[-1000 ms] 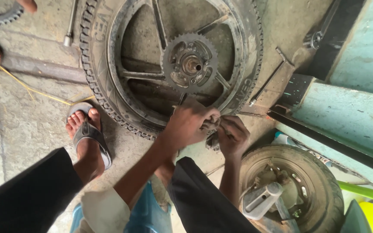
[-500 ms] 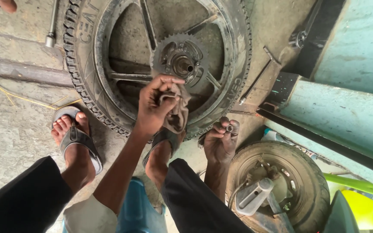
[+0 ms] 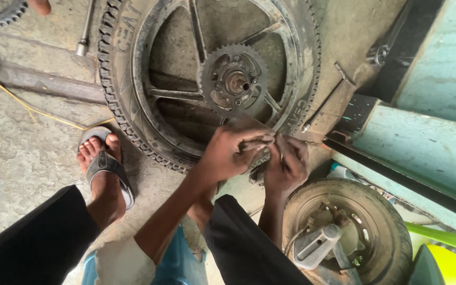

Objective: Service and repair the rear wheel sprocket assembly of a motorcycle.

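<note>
The concrete floor (image 3: 32,158) is rough, grey and stained. A big spoked wheel (image 3: 209,79) lies flat on it, tyre on, sprocket facing up — the landmark here. Left of the wheel, a long rusty bar (image 3: 48,84) runs across the floor, and a thin yellow wire (image 3: 32,112) trails below it. Above that bar, a socket wrench (image 3: 84,31) lies just beside the tyre. Below-left of the wheel, a sandalled foot (image 3: 104,163) stands flat. Below-right of the wheel, a smaller wheel (image 3: 347,235) rests — near, not touching. Right of the big wheel lies a slim rod (image 3: 325,100).
</note>
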